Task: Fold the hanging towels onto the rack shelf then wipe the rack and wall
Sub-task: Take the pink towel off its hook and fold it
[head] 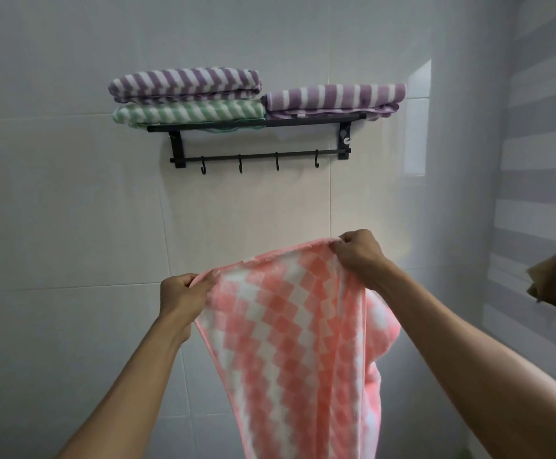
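Towels: three lay folded on the shelf (256,122) while our left hand (179,298) and right hand (357,251) gripped the pink towel (289,326); wiping remained.

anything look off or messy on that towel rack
Mostly tidy, two small things. The green striped towel sags: a flap droops below the front rail of the black rack, left of centre. The right purple towel overhangs the shelf's right end. The hooks are bare.
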A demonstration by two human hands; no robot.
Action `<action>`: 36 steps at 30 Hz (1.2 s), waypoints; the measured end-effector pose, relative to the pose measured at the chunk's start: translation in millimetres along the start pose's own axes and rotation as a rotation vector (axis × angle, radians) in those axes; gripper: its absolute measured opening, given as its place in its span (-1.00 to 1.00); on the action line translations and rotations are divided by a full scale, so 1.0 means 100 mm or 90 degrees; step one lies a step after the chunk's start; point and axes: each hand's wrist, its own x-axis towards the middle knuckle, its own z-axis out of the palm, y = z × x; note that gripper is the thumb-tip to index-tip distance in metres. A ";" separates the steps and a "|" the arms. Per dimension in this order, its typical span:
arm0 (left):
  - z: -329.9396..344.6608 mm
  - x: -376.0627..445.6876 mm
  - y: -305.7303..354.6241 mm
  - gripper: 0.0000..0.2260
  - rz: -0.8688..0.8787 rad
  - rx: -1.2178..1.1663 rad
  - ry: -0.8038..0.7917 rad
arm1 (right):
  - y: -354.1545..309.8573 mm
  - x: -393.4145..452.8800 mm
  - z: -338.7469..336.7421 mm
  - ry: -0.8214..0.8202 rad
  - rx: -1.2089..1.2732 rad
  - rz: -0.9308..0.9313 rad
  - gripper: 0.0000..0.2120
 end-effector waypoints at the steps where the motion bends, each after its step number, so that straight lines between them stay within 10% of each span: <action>1: -0.01 0.00 -0.01 -0.68 -0.016 -0.008 -0.001 | 0.02 0.02 -0.02 0.010 0.011 0.018 -0.81; 8: 0.20 -0.09 0.04 -0.86 -0.080 -0.127 -0.015 | 0.02 -0.01 0.01 0.021 0.070 0.050 -0.76; 13: 0.55 -0.24 0.29 -0.90 -0.097 -0.223 -0.070 | -0.24 -0.31 0.23 -0.173 0.278 0.029 -0.92; 19: 0.62 -0.33 0.38 -0.90 -0.086 -0.235 -0.173 | -0.31 -0.49 0.29 -0.361 0.257 -0.029 -0.66; 27: 0.46 -0.34 0.37 -0.90 -0.097 -0.232 -0.185 | -0.21 -0.45 0.49 -0.205 -0.113 -0.311 -0.89; 36: 0.35 -0.34 0.37 -0.88 -0.106 -0.281 -0.201 | -0.21 -0.52 0.74 -0.210 -0.021 -0.264 -0.80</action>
